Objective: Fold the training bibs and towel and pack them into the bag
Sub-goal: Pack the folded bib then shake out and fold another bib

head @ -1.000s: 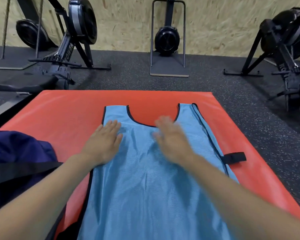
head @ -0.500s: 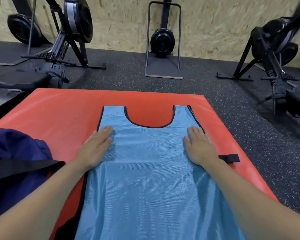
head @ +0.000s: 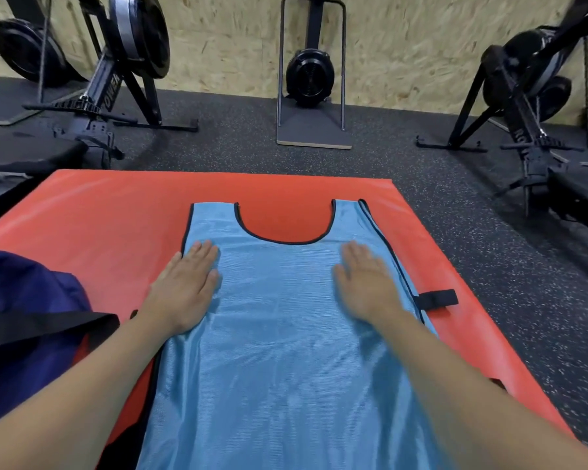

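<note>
**Both palms flat on the blue bib**

Nearest the camera, 2 bare forearms reach forward from 7 o'clock and 5 o'clock over the lower part of a light blue mesh bib (head: 279, 334); the bib lies spread flat on a red mat (head: 116, 212), its hem running out of view at 6 o'clock and its black-trimmed neck opening pointing to 12 o'clock; the cloth near the hem shows shallow creases.

At 9 o'clock a dark blue bag (head: 24, 320) sits on the mat just beside the left forearm, a black strap (head: 45, 329) lying across it; its inside cannot be seen.

Further out, the left hand (head: 187, 283) rests palm down on the bib's left edge, fingers straight and close together, gripping nothing, its outer side overlapping onto the mat; the right hand (head: 367, 283) lies palm down on the bib's right side, fingers straight and slightly spread, gripping nothing, its outline somewhat blurred; the 2 hands are well apart, level with each other just below the neckline.

At 3 o'clock a short black tab (head: 437, 299) sticks out from the bib's side seam onto the mat.

Beyond the mat lies dark speckled floor (head: 238, 144); rowing machines stand at 10 o'clock (head: 126, 62) and 2 o'clock (head: 530, 96), and a black flywheel unit in a metal frame (head: 309, 76) stands at 12 o'clock, against a chipboard wall (head: 404, 45).
</note>
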Tool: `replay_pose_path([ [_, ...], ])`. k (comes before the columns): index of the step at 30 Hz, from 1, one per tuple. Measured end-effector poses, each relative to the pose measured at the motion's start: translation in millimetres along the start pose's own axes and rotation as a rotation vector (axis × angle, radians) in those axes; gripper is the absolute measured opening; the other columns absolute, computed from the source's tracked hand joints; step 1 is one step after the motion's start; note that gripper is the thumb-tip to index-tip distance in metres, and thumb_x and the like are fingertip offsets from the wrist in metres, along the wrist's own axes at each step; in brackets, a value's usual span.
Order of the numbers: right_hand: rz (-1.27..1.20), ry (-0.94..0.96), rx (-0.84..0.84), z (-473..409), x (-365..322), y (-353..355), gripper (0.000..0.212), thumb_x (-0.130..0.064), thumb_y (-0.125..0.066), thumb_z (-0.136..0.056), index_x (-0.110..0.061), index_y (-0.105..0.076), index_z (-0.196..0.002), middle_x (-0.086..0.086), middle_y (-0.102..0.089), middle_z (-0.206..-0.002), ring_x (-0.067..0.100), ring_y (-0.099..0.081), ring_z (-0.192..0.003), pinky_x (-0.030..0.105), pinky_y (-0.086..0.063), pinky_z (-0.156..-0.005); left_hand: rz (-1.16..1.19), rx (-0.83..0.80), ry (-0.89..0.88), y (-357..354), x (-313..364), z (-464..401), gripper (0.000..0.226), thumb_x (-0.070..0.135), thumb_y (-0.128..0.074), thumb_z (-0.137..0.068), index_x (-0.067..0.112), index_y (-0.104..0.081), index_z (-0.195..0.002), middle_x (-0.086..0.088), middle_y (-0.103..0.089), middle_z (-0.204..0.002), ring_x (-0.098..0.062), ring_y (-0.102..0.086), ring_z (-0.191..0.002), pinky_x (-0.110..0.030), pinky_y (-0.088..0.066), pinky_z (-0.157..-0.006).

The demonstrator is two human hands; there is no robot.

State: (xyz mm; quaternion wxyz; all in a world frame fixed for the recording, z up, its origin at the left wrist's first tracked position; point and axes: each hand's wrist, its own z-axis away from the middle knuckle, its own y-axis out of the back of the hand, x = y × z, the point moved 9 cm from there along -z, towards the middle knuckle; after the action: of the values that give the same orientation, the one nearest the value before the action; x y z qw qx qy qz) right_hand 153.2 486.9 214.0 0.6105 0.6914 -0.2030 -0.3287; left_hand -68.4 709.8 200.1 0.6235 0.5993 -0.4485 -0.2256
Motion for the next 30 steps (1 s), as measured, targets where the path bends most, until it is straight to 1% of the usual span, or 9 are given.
replay_pose_path([
  [3, 0.047, -0.139, -0.005, -1.1, 44.3, 16.1, 0.061, -0.040, -0.012, -0.106, -0.010, -0.011, -0.159, 0.005, -0.005, -0.168, 0.022, 0.000, -0.155, 0.040, 0.000, -0.125, -0.031, -0.005, 0.006, -0.9, 0.7, 0.1, 0.066, 0.049, -0.005, -0.100, 0.021, -0.009, -0.160, 0.009, 0.002, -0.166, 0.002, 0.012, -0.145, -0.031, 0.006, -0.123],
  [6, -0.063, 0.030, 0.004, 14.8, -44.8, 0.7, 0.090, -0.057, 0.020, -0.093, -0.003, -0.012, -0.158, 0.013, -0.003, -0.167, 0.032, -0.004, -0.154, 0.043, 0.000, -0.123, -0.041, 0.001, 0.010, -1.4, 0.1, -1.0, 0.067, 0.051, -0.004, -0.100, 0.022, -0.010, -0.160, 0.009, 0.001, -0.166, 0.003, 0.012, -0.145, -0.031, 0.006, -0.123],
  [10, -0.121, 0.389, -0.090, 83.3, -181.2, -36.5, 0.064, -0.046, -0.020, -0.106, -0.015, -0.005, -0.161, -0.001, 0.001, -0.168, 0.013, 0.008, -0.154, 0.039, 0.008, -0.124, -0.021, 0.006, -0.010, -1.1, -2.6, -1.3, 0.086, 0.060, 0.004, -0.087, 0.021, -0.016, -0.160, 0.007, -0.006, -0.166, 0.003, 0.006, -0.146, -0.033, 0.001, -0.124],
  [12, -0.075, 0.346, -0.022, 86.3, -159.0, -25.5, 0.064, -0.045, -0.022, -0.105, -0.016, -0.007, -0.161, -0.002, 0.000, -0.168, 0.011, 0.008, -0.154, 0.039, 0.007, -0.125, -0.011, 0.003, -0.008, -0.6, -2.2, -1.0, 0.081, 0.058, 0.000, -0.090, 0.021, -0.018, -0.160, 0.007, -0.007, -0.166, 0.003, 0.005, -0.146, -0.033, 0.001, -0.124],
  [18, -0.003, -0.049, 0.067, 62.4, 35.7, 10.8, 0.067, -0.045, -0.014, -0.102, -0.012, -0.013, -0.160, 0.004, -0.009, -0.168, 0.017, -0.002, -0.155, 0.035, 0.003, -0.125, -0.028, 0.002, -0.005, 0.1, 2.2, -0.3, 0.074, 0.052, -0.005, -0.095, 0.019, -0.015, -0.160, 0.005, -0.006, -0.167, -0.002, 0.004, -0.148, -0.036, 0.000, -0.124],
  [20, -0.049, -0.117, 0.143, 60.2, 43.0, 23.1, 0.058, -0.031, -0.022, -0.105, -0.001, -0.025, -0.155, 0.013, -0.020, -0.164, 0.027, -0.014, -0.153, 0.042, -0.009, -0.125, -0.048, 0.009, -0.012, -0.2, 2.7, -0.5, 0.074, 0.052, -0.004, -0.095, 0.019, -0.015, -0.160, 0.004, -0.006, -0.167, -0.004, 0.003, -0.149, -0.037, -0.001, -0.124],
  [22, -0.110, -0.013, 0.213, 62.1, -13.3, 24.8, 0.053, -0.018, -0.032, -0.102, 0.006, -0.034, -0.148, 0.020, -0.029, -0.159, 0.037, -0.030, -0.146, 0.048, -0.024, -0.121, -0.052, 0.018, -0.020, -0.2, 3.0, -1.0, 0.073, 0.052, -0.004, -0.096, 0.019, -0.016, -0.160, 0.003, -0.007, -0.167, -0.005, 0.002, -0.150, -0.038, -0.002, -0.124],
  [26, -0.204, 0.363, -0.057, 107.2, -177.2, -26.2, 0.066, -0.047, -0.023, -0.105, -0.016, -0.004, -0.160, -0.007, 0.007, -0.166, 0.009, 0.014, -0.152, 0.038, 0.010, -0.124, -0.023, 0.021, -0.017, -0.2, -3.7, -1.0, 0.077, 0.057, -0.004, -0.092, 0.025, -0.023, -0.159, 0.004, -0.014, -0.167, -0.009, -0.006, -0.153, -0.040, -0.007, -0.124],
  [30, -0.041, 0.293, 0.001, 108.3, -123.7, -27.5, 0.068, -0.052, -0.019, -0.104, -0.018, -0.007, -0.161, -0.002, 0.003, -0.168, 0.011, 0.013, -0.153, 0.039, 0.011, -0.124, -0.014, 0.016, -0.020, -1.0, -5.5, -3.4, 0.067, 0.052, -0.011, -0.095, 0.029, -0.026, -0.157, 0.004, -0.016, -0.166, -0.009, -0.007, -0.153, -0.039, -0.005, -0.123],
])
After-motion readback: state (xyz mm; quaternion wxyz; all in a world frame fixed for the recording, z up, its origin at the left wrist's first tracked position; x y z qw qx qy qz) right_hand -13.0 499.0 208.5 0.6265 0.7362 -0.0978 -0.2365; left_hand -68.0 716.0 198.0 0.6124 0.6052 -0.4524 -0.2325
